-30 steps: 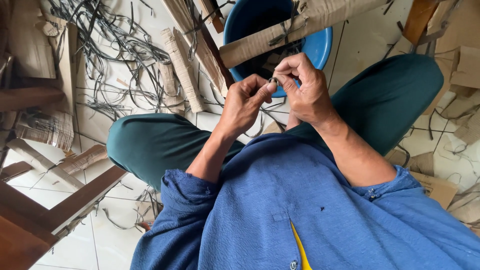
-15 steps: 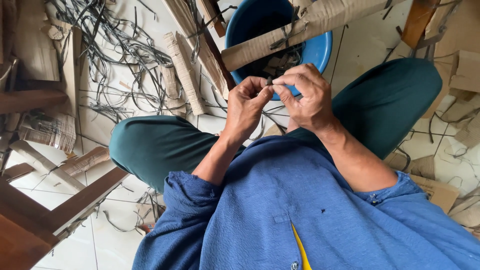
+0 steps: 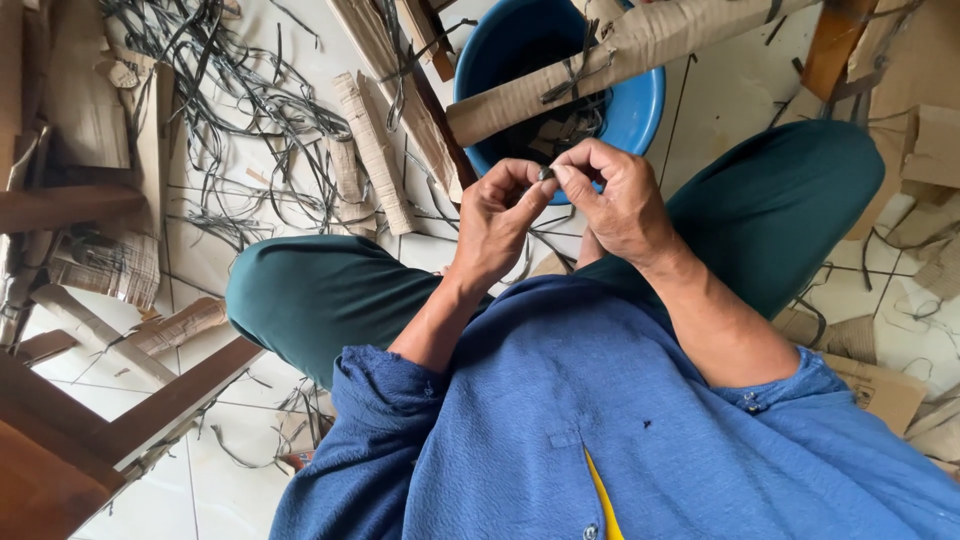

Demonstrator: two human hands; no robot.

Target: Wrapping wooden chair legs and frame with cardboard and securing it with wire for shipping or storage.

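Small and dark, the piece (image 3: 546, 174) sits pinched between the fingertips of both hands, held above the lap and in front of the rim of the blue bucket (image 3: 640, 105). The left hand (image 3: 497, 220) presses thumb and forefinger together on its near side; the right hand (image 3: 615, 195) closes its fingertips on the other. Working it well seems to call for a firm, short pinch close to the piece, both hands kept together so it cannot slip toward the floor among the dark strips (image 3: 235, 110). What the piece actually is cannot be made out: the fingers cover nearly all of it. The bucket's contents lie partly hidden under a cardboard roll (image 3: 640, 50), and the wooden frame (image 3: 60, 440) is cut off at the edge.
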